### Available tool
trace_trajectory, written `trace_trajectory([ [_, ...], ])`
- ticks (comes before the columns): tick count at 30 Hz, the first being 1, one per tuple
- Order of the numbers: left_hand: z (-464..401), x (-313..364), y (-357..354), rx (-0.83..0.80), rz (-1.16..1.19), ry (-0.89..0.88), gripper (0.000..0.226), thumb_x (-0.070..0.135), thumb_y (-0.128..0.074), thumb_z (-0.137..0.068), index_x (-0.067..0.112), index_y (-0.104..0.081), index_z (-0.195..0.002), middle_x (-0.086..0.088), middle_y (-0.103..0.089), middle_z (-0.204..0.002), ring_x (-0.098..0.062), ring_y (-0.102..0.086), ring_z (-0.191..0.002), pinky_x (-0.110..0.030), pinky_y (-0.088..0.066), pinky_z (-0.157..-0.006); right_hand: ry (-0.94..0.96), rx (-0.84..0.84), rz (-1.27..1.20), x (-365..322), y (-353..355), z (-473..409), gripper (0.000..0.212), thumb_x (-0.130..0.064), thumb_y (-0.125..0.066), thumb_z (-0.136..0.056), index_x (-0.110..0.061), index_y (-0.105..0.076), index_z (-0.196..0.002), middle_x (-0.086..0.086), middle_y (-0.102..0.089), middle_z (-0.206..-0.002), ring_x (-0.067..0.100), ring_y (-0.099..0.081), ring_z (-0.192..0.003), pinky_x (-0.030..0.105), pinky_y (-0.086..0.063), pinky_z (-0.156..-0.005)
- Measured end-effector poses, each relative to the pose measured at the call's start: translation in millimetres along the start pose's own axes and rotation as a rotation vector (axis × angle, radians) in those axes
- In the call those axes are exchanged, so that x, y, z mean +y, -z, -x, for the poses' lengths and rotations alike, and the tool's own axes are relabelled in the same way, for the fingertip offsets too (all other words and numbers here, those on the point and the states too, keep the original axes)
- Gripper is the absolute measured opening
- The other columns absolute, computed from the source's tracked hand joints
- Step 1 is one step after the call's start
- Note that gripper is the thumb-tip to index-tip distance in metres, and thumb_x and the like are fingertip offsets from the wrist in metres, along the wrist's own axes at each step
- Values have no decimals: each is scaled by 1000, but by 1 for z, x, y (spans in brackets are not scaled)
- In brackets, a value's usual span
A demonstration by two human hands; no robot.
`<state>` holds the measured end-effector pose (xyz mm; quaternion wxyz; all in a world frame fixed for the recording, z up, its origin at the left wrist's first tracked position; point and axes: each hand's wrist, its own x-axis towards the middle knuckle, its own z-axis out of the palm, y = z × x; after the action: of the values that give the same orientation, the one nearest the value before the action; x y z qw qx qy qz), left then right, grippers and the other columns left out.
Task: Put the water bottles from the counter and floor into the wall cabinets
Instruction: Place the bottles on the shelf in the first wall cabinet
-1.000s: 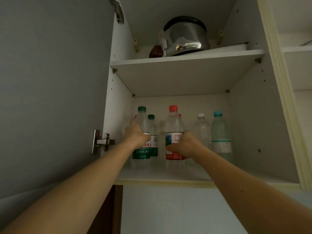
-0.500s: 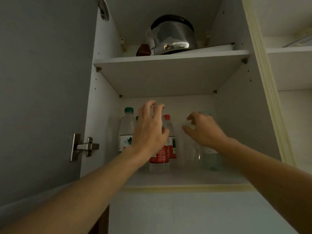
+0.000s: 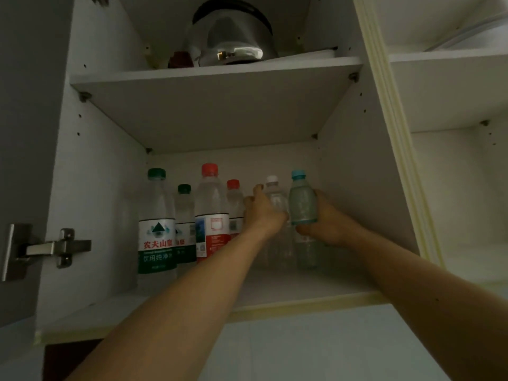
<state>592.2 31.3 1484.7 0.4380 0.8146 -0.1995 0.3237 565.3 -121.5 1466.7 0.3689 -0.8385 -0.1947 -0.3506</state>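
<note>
Several water bottles stand on the lower shelf (image 3: 275,287) of the open wall cabinet. At the left are a tall green-capped bottle (image 3: 156,229) and a smaller green-capped one (image 3: 184,226) behind it. A red-capped bottle (image 3: 211,215) and a second red-capped one (image 3: 234,207) stand in the middle. My left hand (image 3: 262,213) grips the clear white-capped bottle (image 3: 276,199). My right hand (image 3: 327,221) grips the greenish blue-capped bottle (image 3: 301,202) from its right side.
A steel pot (image 3: 231,39) and a small dark red object (image 3: 180,60) sit on the upper shelf. The grey cabinet door (image 3: 27,133) hangs open at the left with its hinge (image 3: 46,247). Another open compartment (image 3: 453,160) lies to the right.
Both hands have let go of the green and red bottles and moved right. They now hold the white-capped and blue-capped bottles. The view has come closer to the cabinet.
</note>
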Motion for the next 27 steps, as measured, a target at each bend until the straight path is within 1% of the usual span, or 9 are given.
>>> trace_trajectory([
  [4,-23,5,-4,-70,-2,50,106,16,-80,-84,25,-7,-160,-14,-38,-149,-33,-51,-127,-33,-49,-90,-46,-17,0,7,0,-2,61,-8,-76,-80,6,-44,-131,23,-60,-117,37,-64,-105,52,-56,-90],
  [6,-27,5,-4,-100,-65,33,106,16,-79,-84,25,-5,-160,-15,-40,-146,-34,-52,-126,-37,-51,-95,-67,-23,2,10,-1,-4,61,-10,-75,-81,5,-44,-131,24,-61,-115,40,-65,-102,53,-55,-88],
  [8,-29,2,-6,-113,-139,-21,105,17,-80,-84,21,-8,-160,-17,-44,-144,-34,-54,-125,-44,-52,-102,-103,-14,47,14,-3,-7,67,-15,-73,-85,-1,-36,-138,21,-61,-116,37,-64,-103,53,-54,-91],
  [10,-30,-3,-7,-113,-197,-71,106,22,-81,-84,20,-7,-160,-19,-43,-145,-34,-53,-125,-43,-51,-102,-162,5,111,17,-6,-7,76,-22,-71,-89,-8,-23,-146,19,-58,-123,35,-62,-107,52,-52,-95],
  [12,-32,-8,-6,-117,-264,-89,114,29,-80,-86,24,5,-161,-20,-36,-151,-36,-48,-132,-41,-48,-104,-199,1,144,20,-7,-9,86,-25,-70,-92,-9,-11,-154,20,-56,-130,36,-60,-113,51,-50,-99],
  [15,-37,-14,-3,-92,-475,-123,121,37,-79,-85,38,17,-158,-21,-35,-153,-40,-37,-140,-50,-37,-114,-225,-12,145,21,-7,-12,90,-24,-69,-94,-12,-5,-156,21,-56,-131,37,-60,-113,49,-50,-98],
  [17,-42,-14,1,-97,-591,-114,113,38,-78,-86,42,9,-159,-22,-33,-154,-41,-32,-142,-51,-31,-117,-219,-16,154,21,-6,-11,93,-24,-69,-94,-12,-3,-157,23,-55,-133,38,-59,-115,50,-49,-99],
  [22,-47,-16,11,-115,-895,-156,85,51,-68,-90,33,-22,-159,-19,-32,-157,-40,-27,-143,-48,-22,-116,-191,-18,156,24,-5,-9,93,-23,-69,-94,-13,-2,-158,23,-55,-135,39,-58,-117,49,-48,-101],
  [27,-43,-23,12,-47,-1050,-231,86,66,-62,-87,33,-26,-157,-15,-37,-156,-38,-28,-141,-48,-22,-113,-177,-7,110,27,-5,-12,86,-21,-72,-91,-14,-13,-153,20,-59,-125,37,-62,-110,50,-52,-96],
])
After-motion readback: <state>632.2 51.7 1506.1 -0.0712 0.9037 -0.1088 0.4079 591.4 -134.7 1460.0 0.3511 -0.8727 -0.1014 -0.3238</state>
